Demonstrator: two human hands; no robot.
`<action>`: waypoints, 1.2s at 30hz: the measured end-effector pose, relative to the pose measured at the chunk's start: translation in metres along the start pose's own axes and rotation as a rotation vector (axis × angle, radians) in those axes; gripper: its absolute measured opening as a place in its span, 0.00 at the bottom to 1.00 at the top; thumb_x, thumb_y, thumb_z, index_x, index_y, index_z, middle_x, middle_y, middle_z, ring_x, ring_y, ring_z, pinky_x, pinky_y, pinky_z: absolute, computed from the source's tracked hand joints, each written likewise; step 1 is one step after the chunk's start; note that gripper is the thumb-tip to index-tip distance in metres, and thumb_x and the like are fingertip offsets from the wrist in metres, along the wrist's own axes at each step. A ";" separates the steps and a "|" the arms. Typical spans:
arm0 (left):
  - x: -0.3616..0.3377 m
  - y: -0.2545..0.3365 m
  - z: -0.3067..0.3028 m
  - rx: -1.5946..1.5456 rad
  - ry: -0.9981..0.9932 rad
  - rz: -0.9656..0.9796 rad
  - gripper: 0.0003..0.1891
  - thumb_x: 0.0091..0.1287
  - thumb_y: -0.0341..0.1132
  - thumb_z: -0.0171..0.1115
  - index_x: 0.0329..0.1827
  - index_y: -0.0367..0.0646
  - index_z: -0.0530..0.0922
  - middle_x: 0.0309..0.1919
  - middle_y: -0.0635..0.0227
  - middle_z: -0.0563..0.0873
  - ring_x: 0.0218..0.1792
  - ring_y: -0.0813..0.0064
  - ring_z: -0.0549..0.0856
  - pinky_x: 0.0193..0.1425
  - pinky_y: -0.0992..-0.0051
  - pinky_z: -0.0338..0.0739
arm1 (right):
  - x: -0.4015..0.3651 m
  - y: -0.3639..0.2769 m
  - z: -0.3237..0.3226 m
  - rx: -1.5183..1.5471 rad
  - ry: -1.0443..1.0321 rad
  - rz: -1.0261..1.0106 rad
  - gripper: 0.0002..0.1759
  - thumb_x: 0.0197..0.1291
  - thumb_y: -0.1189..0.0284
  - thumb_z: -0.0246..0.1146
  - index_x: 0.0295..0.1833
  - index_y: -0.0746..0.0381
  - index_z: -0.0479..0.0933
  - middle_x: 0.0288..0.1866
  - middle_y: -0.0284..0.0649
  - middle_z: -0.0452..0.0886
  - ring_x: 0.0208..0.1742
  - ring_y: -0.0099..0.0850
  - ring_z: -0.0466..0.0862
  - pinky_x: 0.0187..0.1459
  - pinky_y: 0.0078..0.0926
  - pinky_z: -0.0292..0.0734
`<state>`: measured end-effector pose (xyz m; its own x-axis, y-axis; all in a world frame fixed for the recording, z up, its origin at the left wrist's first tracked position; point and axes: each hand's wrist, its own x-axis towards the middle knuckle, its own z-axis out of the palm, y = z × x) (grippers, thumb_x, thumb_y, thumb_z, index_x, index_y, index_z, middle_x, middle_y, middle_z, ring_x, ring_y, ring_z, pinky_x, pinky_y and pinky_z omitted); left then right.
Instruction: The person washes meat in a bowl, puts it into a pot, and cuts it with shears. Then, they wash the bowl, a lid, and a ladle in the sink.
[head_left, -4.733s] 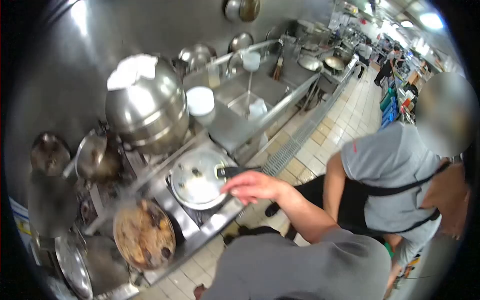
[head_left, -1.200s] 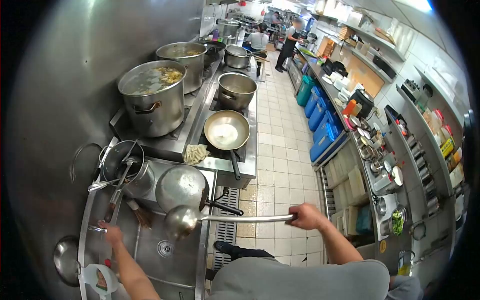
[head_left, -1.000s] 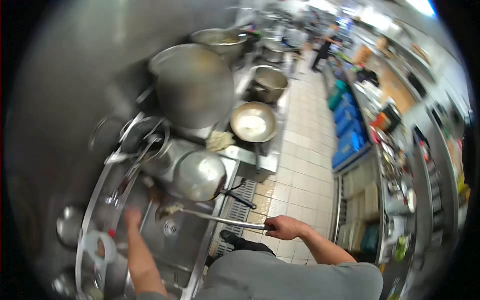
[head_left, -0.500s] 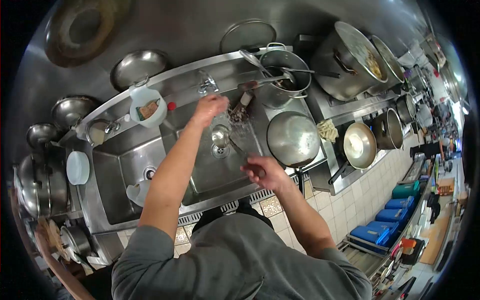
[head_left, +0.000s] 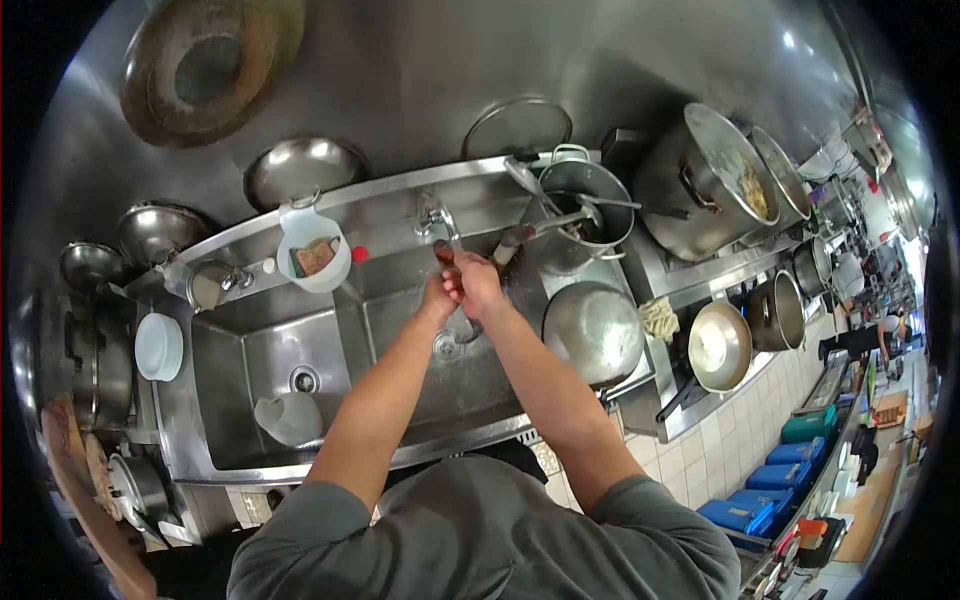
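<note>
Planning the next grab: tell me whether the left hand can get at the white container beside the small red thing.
Probably yes: only the small red thing shows between the left hand and the white container, though that hand is up against the right hand.

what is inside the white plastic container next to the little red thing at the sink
The white container holds a brownish, sponge-like pad with something green beside it. Whatever lies underneath them is covered.

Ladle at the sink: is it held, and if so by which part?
The ladle is held by its handle, near the brown end. Left hand and right hand meet there; their overlap hides which one grips.
</note>
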<state>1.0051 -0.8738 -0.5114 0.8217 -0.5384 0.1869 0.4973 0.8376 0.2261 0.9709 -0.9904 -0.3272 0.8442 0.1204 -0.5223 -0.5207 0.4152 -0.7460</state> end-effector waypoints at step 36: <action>-0.289 -0.132 0.278 0.240 1.270 0.992 0.25 0.78 0.57 0.53 0.47 0.40 0.78 0.51 0.57 0.85 0.59 0.59 0.82 0.75 0.55 0.72 | 0.194 0.026 -0.020 -0.338 -0.179 -0.038 0.25 0.70 0.46 0.62 0.41 0.59 0.78 0.24 0.34 0.75 0.17 0.26 0.71 0.18 0.29 0.69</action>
<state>0.6245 -0.8542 -0.3290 0.5236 0.6933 -0.4952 -0.2891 0.6913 0.6622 1.1186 -0.9742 -0.4560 0.8570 0.2783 -0.4336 -0.4759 0.1051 -0.8732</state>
